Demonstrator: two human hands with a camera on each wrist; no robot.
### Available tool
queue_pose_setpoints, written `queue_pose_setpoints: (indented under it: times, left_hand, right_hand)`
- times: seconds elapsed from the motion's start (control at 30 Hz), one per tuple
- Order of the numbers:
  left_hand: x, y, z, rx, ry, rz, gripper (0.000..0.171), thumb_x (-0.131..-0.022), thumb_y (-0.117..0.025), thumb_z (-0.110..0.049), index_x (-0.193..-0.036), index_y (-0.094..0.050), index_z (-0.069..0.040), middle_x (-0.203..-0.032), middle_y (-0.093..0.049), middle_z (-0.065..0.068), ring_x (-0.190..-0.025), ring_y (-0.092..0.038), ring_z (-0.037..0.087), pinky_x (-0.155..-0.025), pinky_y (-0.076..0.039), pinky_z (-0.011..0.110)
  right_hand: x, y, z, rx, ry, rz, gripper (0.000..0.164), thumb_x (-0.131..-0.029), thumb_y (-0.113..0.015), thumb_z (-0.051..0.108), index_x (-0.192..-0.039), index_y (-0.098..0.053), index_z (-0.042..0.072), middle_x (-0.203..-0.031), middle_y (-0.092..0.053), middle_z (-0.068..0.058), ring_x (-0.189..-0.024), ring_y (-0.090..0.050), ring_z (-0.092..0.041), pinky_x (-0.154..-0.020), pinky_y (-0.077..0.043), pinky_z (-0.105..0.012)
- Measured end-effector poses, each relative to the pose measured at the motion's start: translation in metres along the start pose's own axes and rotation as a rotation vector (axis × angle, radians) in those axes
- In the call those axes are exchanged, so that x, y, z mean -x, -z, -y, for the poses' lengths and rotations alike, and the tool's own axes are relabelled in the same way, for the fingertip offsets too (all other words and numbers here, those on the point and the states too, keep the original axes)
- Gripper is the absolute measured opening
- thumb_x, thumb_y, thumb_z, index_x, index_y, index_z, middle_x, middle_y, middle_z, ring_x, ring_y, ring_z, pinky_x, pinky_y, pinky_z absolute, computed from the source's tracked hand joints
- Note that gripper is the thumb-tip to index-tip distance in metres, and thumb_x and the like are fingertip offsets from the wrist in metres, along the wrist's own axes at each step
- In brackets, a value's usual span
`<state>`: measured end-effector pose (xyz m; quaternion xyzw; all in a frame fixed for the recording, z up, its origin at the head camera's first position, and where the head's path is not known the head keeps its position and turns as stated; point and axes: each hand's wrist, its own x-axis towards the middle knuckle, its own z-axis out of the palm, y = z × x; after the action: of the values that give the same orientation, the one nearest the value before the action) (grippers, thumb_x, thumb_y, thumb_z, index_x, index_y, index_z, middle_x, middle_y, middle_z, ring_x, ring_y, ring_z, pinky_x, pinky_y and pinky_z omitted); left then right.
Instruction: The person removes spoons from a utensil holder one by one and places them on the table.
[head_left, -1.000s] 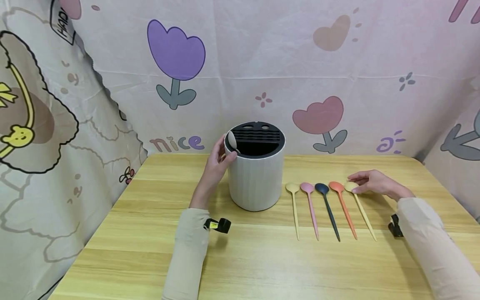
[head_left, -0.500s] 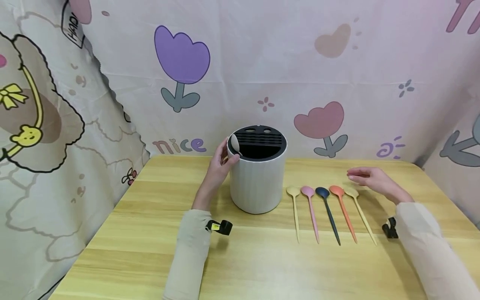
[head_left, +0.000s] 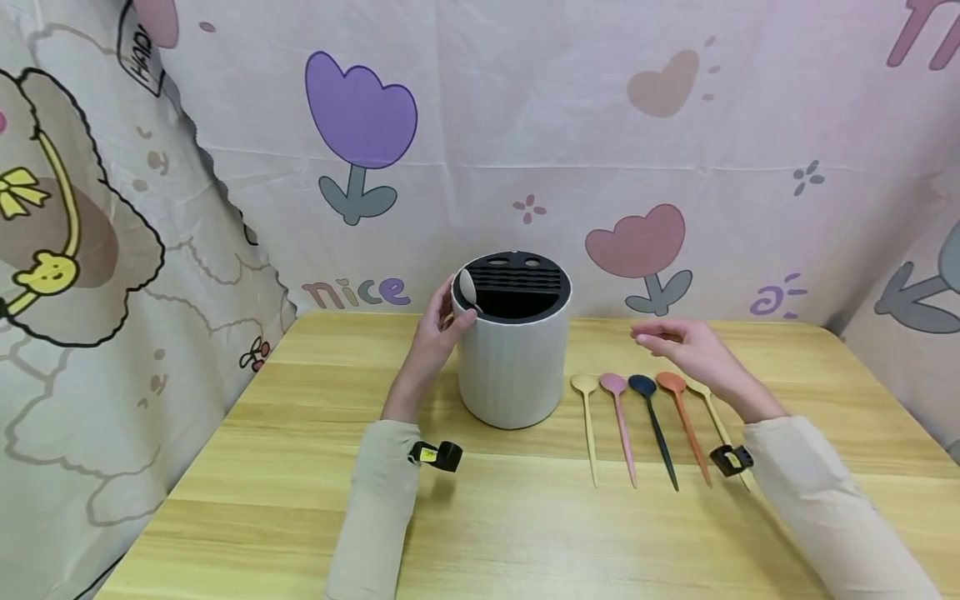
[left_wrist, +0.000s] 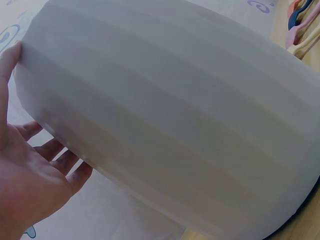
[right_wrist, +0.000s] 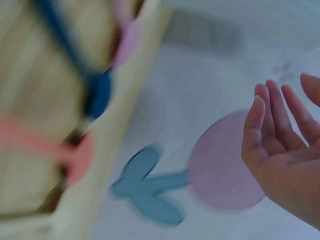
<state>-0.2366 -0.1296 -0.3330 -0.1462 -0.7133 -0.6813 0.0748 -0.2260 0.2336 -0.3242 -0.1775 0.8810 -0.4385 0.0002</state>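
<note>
A white ribbed utensil holder with a black slotted top stands on the table, a pale spoon upright in its left part. My left hand holds the holder's upper left side, thumb at the front and fingers curved behind. My right hand is in the air above the spoon row, fingers loosely extended and holding nothing. Side by side lie a yellow spoon, a pink spoon, a dark blue spoon, an orange spoon and a second yellow spoon, which the right wrist camera partly covers.
The wooden table meets a patterned cloth backdrop at its rear edge. More printed cloth hangs at the left side. A small black camera sits on each wrist, the left camera beside the holder's base.
My right hand has left the rightmost yellow spoon, risen, and moved left over the row toward the holder. My left hand stays on the holder. The spoons lie as before.
</note>
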Motion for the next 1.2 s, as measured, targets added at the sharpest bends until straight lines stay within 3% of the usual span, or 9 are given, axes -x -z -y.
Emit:
queue_pose_setpoints:
  times: [0.2,0.6,0.8,1.2]
  left_hand:
    - [0.0,0.001,0.0,0.0,-0.012,0.006,0.073,-0.091,-0.058,-0.026,-0.154,-0.023,-0.011,-0.15,-0.034,0.011,-0.136,-0.032,0.024,-0.113,-0.023,0.041]
    - [-0.001,0.0,0.0,-0.013,-0.003,0.012,0.073,-0.092,-0.058,-0.026,-0.154,-0.022,-0.011,-0.151,-0.033,0.012,-0.136,-0.031,0.025,-0.113,-0.023,0.042]
    - [-0.001,0.002,0.001,-0.008,0.002,0.002,0.073,-0.092,-0.058,-0.025,-0.154,-0.022,-0.01,-0.15,-0.033,0.013,-0.136,-0.031,0.026,-0.114,-0.022,0.042]
    - [-0.002,0.001,0.002,0.006,-0.01,-0.001,0.073,-0.091,-0.058,-0.025,-0.153,-0.023,-0.01,-0.15,-0.033,0.013,-0.136,-0.031,0.025,-0.113,-0.022,0.042]
  right_hand:
    - [-0.003,-0.019,0.037,-0.119,0.059,-0.024,0.037,-0.098,-0.058,0.022,-0.126,-0.059,-0.002,-0.118,-0.064,-0.019,-0.098,-0.062,-0.003,-0.083,-0.051,-0.022]
    - [-0.004,-0.038,0.088,-0.181,0.169,-0.037,0.031,-0.096,-0.06,0.018,-0.122,-0.065,0.002,-0.111,-0.069,-0.01,-0.096,-0.064,-0.015,-0.08,-0.053,-0.028]
    - [-0.022,-0.04,0.11,-0.231,0.182,0.018,0.033,-0.096,-0.059,0.016,-0.125,-0.062,-0.002,-0.115,-0.067,-0.014,-0.101,-0.064,-0.017,-0.077,-0.055,-0.032]
    - [-0.048,-0.049,0.142,-0.204,0.144,0.124,0.035,-0.096,-0.059,0.013,-0.127,-0.06,-0.003,-0.116,-0.066,-0.019,-0.102,-0.066,-0.023,-0.067,-0.056,-0.032]
